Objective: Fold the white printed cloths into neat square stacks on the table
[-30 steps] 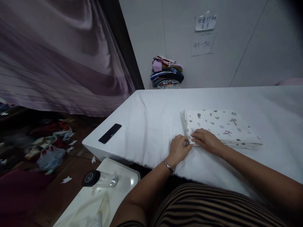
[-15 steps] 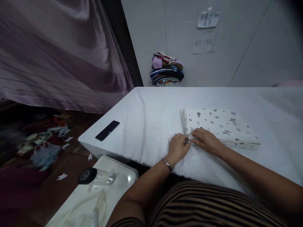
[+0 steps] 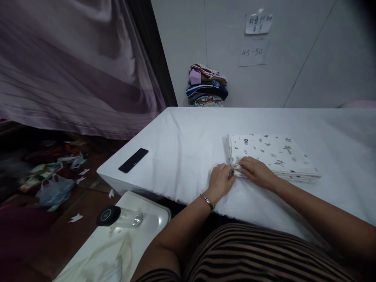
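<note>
A folded white cloth [image 3: 264, 150] printed with small plants and animals lies flat on the white-covered table [image 3: 194, 137], right of centre. Its near left corner is pinched in my right hand [image 3: 255, 171], whose fingers and thumb close over the layered edge. My left hand [image 3: 221, 181], with a bracelet on the wrist, is closed at the same corner, its fingertips against the edge of the cloth. The folds between the two hands are partly hidden by the fingers.
A black phone [image 3: 133, 160] lies on the table's left side. Folded clothes [image 3: 207, 86] are stacked beyond the far edge. At lower left, a lidded clear bottle [image 3: 126, 217] lies on a white stand [image 3: 96, 239]. A purple curtain [image 3: 73, 70] hangs at left, above bags [image 3: 55, 190] on the floor.
The cloth's near left corner, held between my hands, has shifted slightly, and my right hand's fingers sit a little higher. The folded cloth otherwise stays in place.
</note>
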Available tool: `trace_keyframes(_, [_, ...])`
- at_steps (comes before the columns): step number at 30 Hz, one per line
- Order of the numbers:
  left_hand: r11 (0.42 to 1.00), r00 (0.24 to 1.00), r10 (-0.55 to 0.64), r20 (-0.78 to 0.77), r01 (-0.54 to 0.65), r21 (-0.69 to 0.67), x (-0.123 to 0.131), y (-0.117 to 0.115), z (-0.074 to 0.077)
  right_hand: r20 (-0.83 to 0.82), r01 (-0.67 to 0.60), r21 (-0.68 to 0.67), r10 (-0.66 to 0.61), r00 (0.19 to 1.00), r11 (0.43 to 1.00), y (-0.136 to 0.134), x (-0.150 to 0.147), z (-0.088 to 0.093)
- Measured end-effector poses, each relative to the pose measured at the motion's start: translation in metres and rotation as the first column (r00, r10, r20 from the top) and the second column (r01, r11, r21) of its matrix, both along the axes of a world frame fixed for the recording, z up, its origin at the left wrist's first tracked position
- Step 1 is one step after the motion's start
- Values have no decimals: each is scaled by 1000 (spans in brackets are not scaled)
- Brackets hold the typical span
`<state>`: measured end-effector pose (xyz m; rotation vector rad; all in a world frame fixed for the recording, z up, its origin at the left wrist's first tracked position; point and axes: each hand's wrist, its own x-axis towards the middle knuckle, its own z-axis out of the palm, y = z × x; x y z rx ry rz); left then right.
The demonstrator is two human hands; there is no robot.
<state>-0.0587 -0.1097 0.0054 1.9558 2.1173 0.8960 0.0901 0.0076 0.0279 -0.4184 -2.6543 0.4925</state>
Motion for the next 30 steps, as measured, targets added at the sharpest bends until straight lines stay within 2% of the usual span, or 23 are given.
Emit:
trace_keyframes(6, [999, 998, 16, -55, -14, 32, -4, 2, 2, -30, -3, 43, 4, 1000, 999, -1, 2, 3])
trace_keyframes(10, [999, 998, 45, -33, -45, -8, -6, 2, 0, 42, -115, 129, 110, 993, 985, 0, 5, -7])
trace_keyframes(14, [999, 999, 44, -5, -44, -1, -6, -1, -3, 44, -138, 189, 132, 990, 972, 3, 8, -16])
trace_keyframes(16, [1000, 999, 28, 19, -28, 5, -6, -4, -4, 42, -138, 156, 133, 990, 978, 3, 8, -14])
trace_keyframes(21, [1000, 999, 6, 54, -5, -18, -1, -8, -1, 53, -66, -29, 68, 996, 997, 1, 5, -3])
trace_keyframes(30, [996, 993, 79, 88, -74, -50, 5, -2, -1, 150, 66, -37, -59, 987, 997, -3, -9, 0])
